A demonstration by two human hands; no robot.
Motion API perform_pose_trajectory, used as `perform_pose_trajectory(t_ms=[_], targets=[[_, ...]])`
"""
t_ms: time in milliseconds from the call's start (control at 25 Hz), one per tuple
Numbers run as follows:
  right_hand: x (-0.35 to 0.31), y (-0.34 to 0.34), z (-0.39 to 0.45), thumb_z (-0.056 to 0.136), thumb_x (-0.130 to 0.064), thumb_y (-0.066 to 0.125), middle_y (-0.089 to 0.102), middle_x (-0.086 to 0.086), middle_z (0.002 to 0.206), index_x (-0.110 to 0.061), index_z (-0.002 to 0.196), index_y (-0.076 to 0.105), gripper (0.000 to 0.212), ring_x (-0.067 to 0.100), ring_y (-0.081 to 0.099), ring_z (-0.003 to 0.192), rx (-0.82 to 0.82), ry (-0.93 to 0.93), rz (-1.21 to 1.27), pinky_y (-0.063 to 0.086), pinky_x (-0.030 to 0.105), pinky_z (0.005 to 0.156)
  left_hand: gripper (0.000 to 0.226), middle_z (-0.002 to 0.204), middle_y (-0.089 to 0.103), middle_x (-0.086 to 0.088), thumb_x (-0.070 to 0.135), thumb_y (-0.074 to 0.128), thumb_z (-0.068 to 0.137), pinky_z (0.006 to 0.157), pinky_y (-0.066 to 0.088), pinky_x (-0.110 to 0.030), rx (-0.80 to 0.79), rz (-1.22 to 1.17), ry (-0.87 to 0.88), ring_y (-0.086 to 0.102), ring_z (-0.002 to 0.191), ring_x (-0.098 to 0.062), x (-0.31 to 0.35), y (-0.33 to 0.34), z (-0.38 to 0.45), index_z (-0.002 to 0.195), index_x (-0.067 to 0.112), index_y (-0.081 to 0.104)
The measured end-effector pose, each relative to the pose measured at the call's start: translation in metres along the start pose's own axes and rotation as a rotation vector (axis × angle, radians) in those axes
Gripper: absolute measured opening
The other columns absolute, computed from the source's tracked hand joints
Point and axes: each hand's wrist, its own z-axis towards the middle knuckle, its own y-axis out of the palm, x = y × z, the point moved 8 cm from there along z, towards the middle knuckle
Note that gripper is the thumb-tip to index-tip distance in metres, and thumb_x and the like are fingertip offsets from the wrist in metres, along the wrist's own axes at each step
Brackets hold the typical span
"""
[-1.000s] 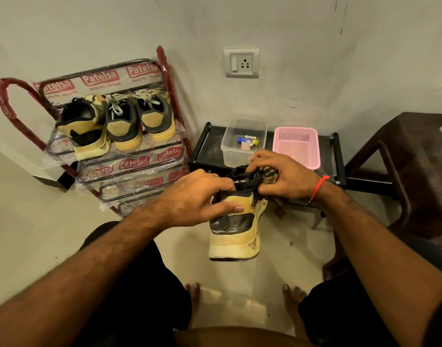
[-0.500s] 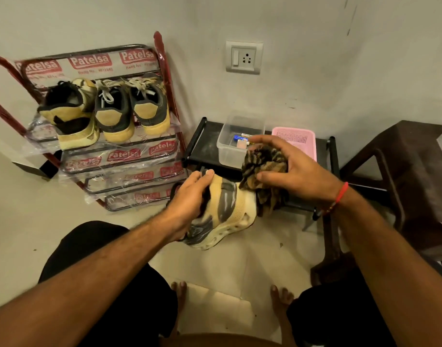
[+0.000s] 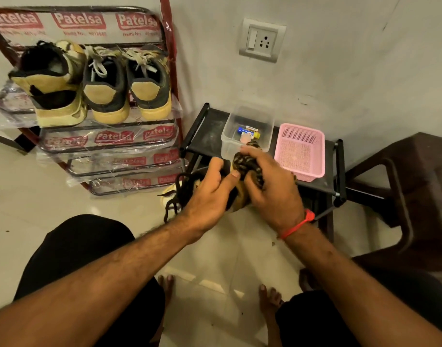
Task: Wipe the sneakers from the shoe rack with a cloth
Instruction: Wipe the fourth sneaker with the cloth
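A person is sitting and looking down at both bare arms, which are reaching forward over a pale tiled floor (image 3: 119, 206). The left hand (image 3: 209, 194) is gripping a sneaker (image 3: 237, 199) from above, its fingers curled over the shoe and its thumb stretched toward the right hand. The right hand (image 3: 272, 191), with a red thread (image 3: 298, 224) around its wrist, is clutching a bunched, dark patterned cloth (image 3: 245, 161) and pressing it against the sneaker. The sneaker is tan and dark, mostly hidden under the hands, with black laces (image 3: 176, 196) dangling off its left side. It is being held above the floor, just in front of a low black stand (image 3: 209, 126). On that stand are sitting a clear plastic box (image 3: 250, 116) with small items inside and a pink basket (image 3: 302, 151). To the left, three more tan and dark sneakers (image 3: 102, 83) are resting on the top shelf of a red shoe rack (image 3: 169, 71) still wrapped in printed plastic. A wall socket (image 3: 262, 41) is showing on the white wall above, and a dark brown chair (image 3: 415, 191) is standing at right.
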Motion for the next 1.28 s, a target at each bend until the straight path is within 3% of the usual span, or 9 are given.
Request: perform_pose_trajectory(t_ms=[120,240,360,480,600,720,960,1040,1280], targets=[[-0.028,0.017,-0.025,0.09,-0.01,0.054,0.047,0.01,0.15,-0.004,0.143,0.048,0.054,0.019,0.042,0.141,0.02,-0.136,-0.057,0.035,0.043,0.117,0.014,0.108,0.064,-0.016,0.03,0.044,0.107,0.078,0.052,-0.042,0.131,-0.18,-0.113,0.061,0.097,-0.019,-0.01,-0.016,0.004,0.109,0.018,0.052],[-0.045,0.036,-0.044,0.09,-0.003,0.056,0.039,0.013,0.156,0.0,0.144,0.045,0.055,0.022,0.033,0.147,-0.019,-0.277,-0.073,0.031,0.048,0.119,0.016,0.108,0.07,-0.012,0.027,0.045,0.106,0.089,0.055,-0.046,0.225,-0.442,-0.262,0.067,0.106,-0.027,-0.02,-0.021,0.004,0.108,0.02,0.059],[-0.046,0.026,-0.039,0.1,-0.008,0.047,0.048,0.018,0.148,0.004,0.136,0.055,0.038,0.028,0.046,0.139,0.084,-0.424,-0.205,0.035,0.053,0.114,0.022,0.111,0.071,-0.015,0.025,0.044,0.107,0.089,0.056,-0.045,0.142,-0.583,-0.284,0.068,0.107,-0.029,-0.016,-0.008,0.003,0.118,0.014,0.059],[-0.03,-0.008,-0.013,0.101,-0.013,0.054,0.061,0.017,0.135,0.002,0.125,0.064,0.031,0.031,0.057,0.128,0.303,-0.392,-0.324,0.04,0.054,0.11,0.022,0.11,0.067,-0.02,0.023,0.036,0.109,0.079,0.059,-0.049,0.031,-0.635,-0.223,0.069,0.1,-0.031,-0.001,0.005,0.007,0.121,0.011,0.05],[-0.018,-0.022,-0.001,0.103,-0.019,0.044,0.067,0.014,0.125,0.001,0.122,0.066,0.035,0.028,0.062,0.12,0.364,-0.267,-0.272,0.048,0.047,0.104,0.012,0.09,0.061,-0.009,0.021,0.034,0.11,0.056,0.051,-0.033,-0.033,-0.385,-0.161,0.064,0.075,-0.018,0.006,0.011,0.007,0.107,0.019,0.045],[-0.003,-0.026,0.005,0.089,-0.013,0.054,0.067,0.009,0.12,-0.008,0.123,0.063,0.036,0.025,0.063,0.112,0.279,-0.072,-0.225,0.053,0.037,0.095,0.011,0.076,0.055,0.006,0.02,0.038,0.109,0.056,0.043,-0.025,-0.12,-0.071,-0.043,0.052,0.064,-0.006,0.01,0.018,0.0,0.114,0.016,0.046],[0.034,-0.014,0.012,0.094,-0.009,0.058,0.068,0.005,0.119,-0.015,0.125,0.061,0.032,0.02,0.063,0.111,0.01,0.252,-0.057,0.052,0.034,0.098,0.012,0.079,0.055,-0.014,0.025,0.042,0.108,0.056,0.048,-0.046,-0.312,0.375,0.237,0.051,0.063,-0.02,0.017,0.038,-0.012,0.097,0.027,0.039],[0.021,-0.012,0.007,0.094,-0.008,0.057,0.068,0.004,0.119,-0.015,0.125,0.061,0.033,0.018,0.062,0.112,0.067,0.198,0.01,0.052,0.033,0.099,0.01,0.081,0.055,-0.016,0.031,0.039,0.107,0.059,0.05,-0.052,-0.231,0.298,0.223,0.053,0.066,-0.024,0.018,0.033,-0.01,0.1,0.025,0.041],[-0.019,0.008,-0.009,0.091,-0.019,0.049,0.057,0.008,0.141,-0.009,0.137,0.055,0.047,0.021,0.051,0.133,0.076,-0.048,-0.119,0.04,0.033,0.113,0.021,0.115,0.068,-0.015,0.03,0.038,0.109,0.085,0.061,-0.053,0.0,-0.251,-0.177,0.07,0.105,-0.029,-0.011,0.01,0.004,0.122,0.027,0.054]])
